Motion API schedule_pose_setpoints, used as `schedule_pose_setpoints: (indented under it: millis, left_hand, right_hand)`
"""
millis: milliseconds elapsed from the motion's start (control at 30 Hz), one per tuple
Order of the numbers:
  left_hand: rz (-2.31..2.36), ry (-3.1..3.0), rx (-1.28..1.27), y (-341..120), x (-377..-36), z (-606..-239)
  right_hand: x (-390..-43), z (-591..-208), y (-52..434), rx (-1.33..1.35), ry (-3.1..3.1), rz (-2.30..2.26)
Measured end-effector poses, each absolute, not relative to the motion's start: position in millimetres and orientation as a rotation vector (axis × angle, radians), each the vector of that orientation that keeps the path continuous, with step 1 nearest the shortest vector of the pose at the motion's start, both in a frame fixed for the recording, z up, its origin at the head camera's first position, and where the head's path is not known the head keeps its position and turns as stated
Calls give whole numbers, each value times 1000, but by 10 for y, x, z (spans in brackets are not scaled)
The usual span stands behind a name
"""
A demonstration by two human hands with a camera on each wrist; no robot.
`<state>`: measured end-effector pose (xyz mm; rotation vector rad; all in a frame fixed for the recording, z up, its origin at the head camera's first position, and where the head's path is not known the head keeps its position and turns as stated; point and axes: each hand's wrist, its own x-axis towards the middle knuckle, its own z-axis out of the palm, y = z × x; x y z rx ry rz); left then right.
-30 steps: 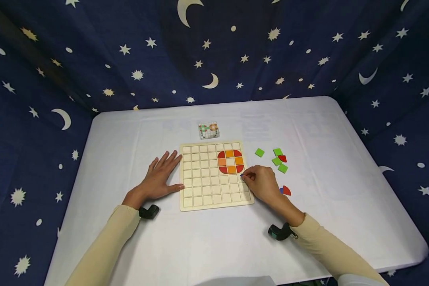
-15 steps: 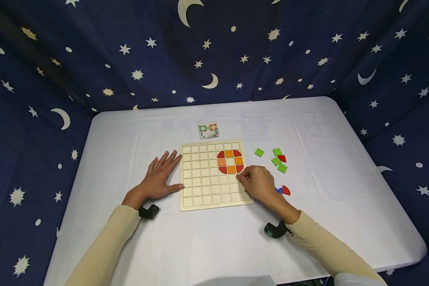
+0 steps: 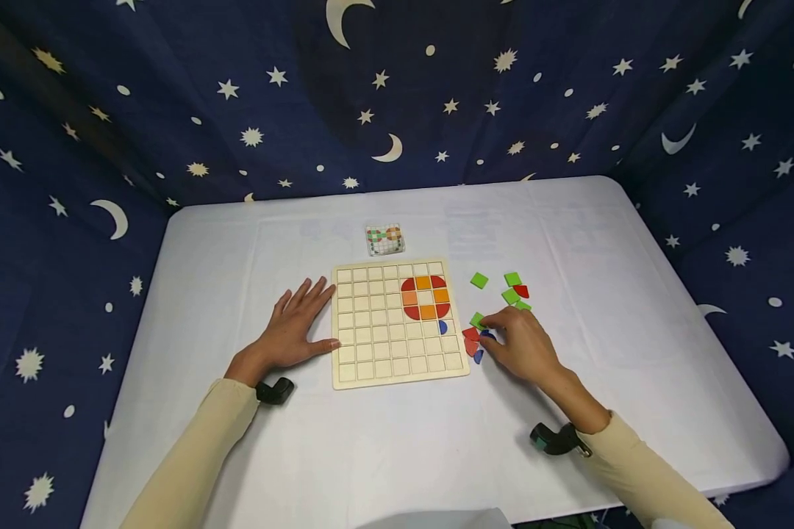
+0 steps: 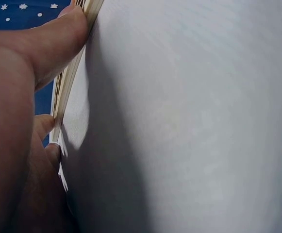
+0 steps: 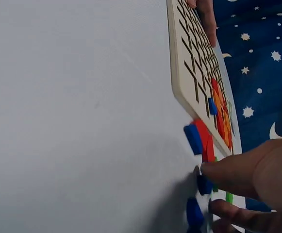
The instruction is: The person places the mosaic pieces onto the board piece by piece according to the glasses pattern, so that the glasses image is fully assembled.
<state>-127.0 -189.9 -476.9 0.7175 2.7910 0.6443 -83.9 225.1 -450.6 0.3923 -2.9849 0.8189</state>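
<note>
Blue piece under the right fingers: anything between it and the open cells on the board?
Nothing visible blocks it. The right hand touches a blue piece just off the board edge. A red piece and another blue piece lie beside it, toward the board, low enough to lift over.

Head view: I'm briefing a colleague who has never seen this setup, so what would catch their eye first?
Probably the red and orange ring filling the upper right cells of the wooden grid board. Next, the right hand reaching into loose red, blue and green pieces just right of the board, while the left hand lies flat against its left edge.
</note>
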Motion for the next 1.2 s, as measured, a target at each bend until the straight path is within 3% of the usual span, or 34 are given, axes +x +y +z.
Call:
schedule_pose_setpoints:
  millis: [600, 933, 1200]
  left_hand:
    - [637, 2790, 725, -1912, -1300, -4778]
    - [637, 2795, 724, -1907, -1295, -4791]
    - [625, 2796, 714, -1899, -1282, -4777]
  right_hand:
    - [-769, -4504, 2363, 479, -2976, 939]
    - [-770, -4538, 2003, 253, -2872, 1593]
    - [-792, -4607, 1785, 300, -2812, 1340]
